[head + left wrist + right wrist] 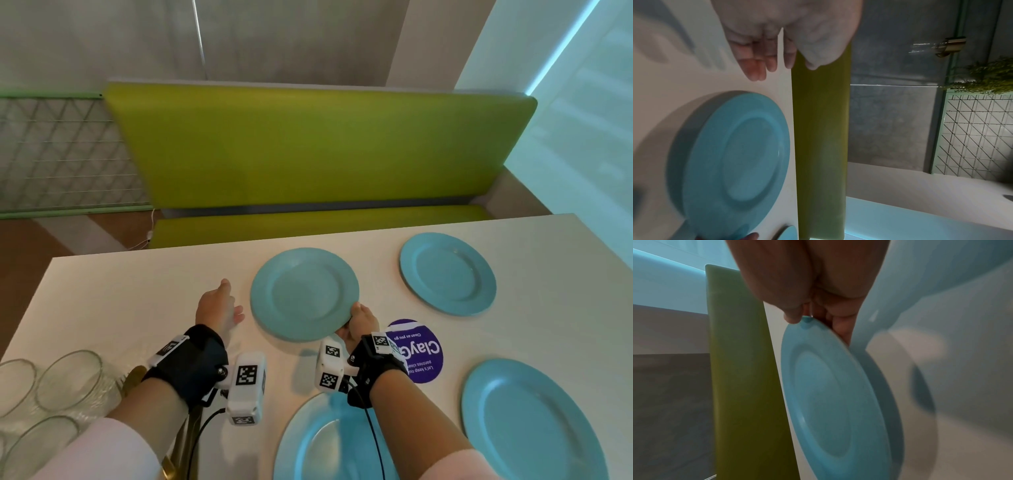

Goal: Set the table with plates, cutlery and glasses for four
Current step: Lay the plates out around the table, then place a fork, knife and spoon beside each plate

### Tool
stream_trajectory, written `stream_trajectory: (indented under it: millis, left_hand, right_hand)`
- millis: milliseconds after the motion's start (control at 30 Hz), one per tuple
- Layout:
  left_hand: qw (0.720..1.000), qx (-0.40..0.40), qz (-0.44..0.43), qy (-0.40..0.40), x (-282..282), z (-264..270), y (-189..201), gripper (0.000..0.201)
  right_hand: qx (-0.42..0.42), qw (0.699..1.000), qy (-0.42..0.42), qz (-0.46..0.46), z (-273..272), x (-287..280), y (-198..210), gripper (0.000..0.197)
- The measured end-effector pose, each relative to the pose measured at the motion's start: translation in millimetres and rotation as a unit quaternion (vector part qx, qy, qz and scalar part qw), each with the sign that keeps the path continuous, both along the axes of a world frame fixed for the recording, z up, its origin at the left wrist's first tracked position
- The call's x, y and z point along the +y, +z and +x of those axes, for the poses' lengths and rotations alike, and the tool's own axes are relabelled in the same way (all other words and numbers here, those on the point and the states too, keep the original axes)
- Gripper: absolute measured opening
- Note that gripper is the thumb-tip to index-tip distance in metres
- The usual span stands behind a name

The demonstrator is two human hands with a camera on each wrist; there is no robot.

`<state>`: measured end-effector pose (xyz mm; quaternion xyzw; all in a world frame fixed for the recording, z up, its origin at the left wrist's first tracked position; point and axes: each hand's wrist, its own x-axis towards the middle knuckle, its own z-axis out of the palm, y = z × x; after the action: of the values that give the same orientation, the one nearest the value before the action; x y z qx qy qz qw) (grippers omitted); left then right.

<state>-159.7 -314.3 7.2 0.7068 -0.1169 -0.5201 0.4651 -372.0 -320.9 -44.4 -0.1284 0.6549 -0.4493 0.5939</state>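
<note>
You are standing over a white tabletop with a green padded bench on its far side. Your right hand pinches the near rim of a blue plate: the right wrist view shows the thumb on top of the rim and the fingers curled beneath it. This held plate sits toward the far edge of the tabletop, roughly in the middle, and a shadow beneath it suggests its near side is lifted slightly; whether its far rim touches the surface cannot be told.

Your left hand hovers just left of that plate, apart from it. Its grip is spread and holds nothing, with the fingers straight and relaxed above the tabletop.

Three more blue plates lie flat. A second plate is at the far right. A third plate is at the near right. A fourth plate is nearest you, partly under your right forearm.

A round purple sticker with white lettering sits on the tabletop between the plates, just beside your right wrist.

At the near left, several clear glasses stand grouped together. Gold-coloured cutlery lies next to them, mostly hidden beneath your left forearm.

Both wrists wear black straps carrying white camera blocks with black-and-white markers.
</note>
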Motion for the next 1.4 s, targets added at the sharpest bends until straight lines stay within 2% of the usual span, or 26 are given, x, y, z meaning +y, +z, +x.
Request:
stream_trajectory:
  millis: [133,367,400,500,600,700,800,1000,1100,1167,1233,1333,1400]
  left_hand:
    - [1.0,0.016,-0.012,-0.002,9.5,4.0,3.2,0.043]
    - [0.999,0.042,-0.014,0.005,28.2,22.0,2.8,0.041]
    - [0.999,0.042,-0.014,0.006,31.6,24.7,3.3,0.041]
    - [0.999,0.041,-0.017,0.0,42.8,32.6,5.8,0.041]
    - [0.999,0.037,-0.021,-0.016,57.9,40.8,10.6,0.037]
    - [0.999,0.03,-0.028,-0.036,74.9,50.9,15.9,0.029]
    - [0.997,0.011,-0.039,-0.07,93.7,60.9,25.5,0.016]
    - [0.984,-0.035,-0.034,-0.174,139.3,85.2,28.2,0.014]
    - [0.966,-0.095,-0.017,-0.24,157.7,98.4,19.4,0.018]
    - [0.949,-0.14,0.0,-0.282,168.5,104.1,13.3,0.013]
    - [0.917,-0.203,0.024,-0.343,179.1,108.4,7.8,0.017]
    - [0.867,-0.284,0.072,-0.403,191.3,111.2,-9.3,0.02]
    - [0.836,-0.338,0.115,-0.416,196.2,109.7,-24.4,0.038]
  right_hand:
    - [-0.016,1.0,0.006,0.006,2.7,-3.1,-1.6,0.047]
    - [-0.02,0.999,-0.047,0.001,-0.6,-9.8,-5.1,0.095]
    - [-0.016,0.998,-0.054,0.003,-0.4,-9.0,-2.7,0.097]
    - [0.03,0.997,-0.067,-0.004,-0.2,-1.8,3.6,0.084]
    - [0.073,0.996,-0.043,-0.021,6.2,14.4,6.6,0.082]
    - [0.136,0.99,-0.009,-0.04,21.7,36.9,16.5,0.057]
    - [0.152,0.985,0.022,-0.075,44.1,63.2,30.3,0.032]
    - [0.184,0.961,0.205,-0.039,89.4,125.5,22.0,0.011]
    - [0.237,0.929,0.285,-0.01,112.6,153.0,11.2,0.006]
    - [0.309,0.889,0.337,0.006,127.1,168.5,2.5,0.006]
    - [0.356,0.856,0.375,0.021,142.7,181.9,-5.3,0.008]
    - [0.368,0.846,0.383,0.04,163.8,195.4,-14.2,0.01]
    - [0.373,0.842,0.386,0.045,172.7,200.8,-15.0,0.017]
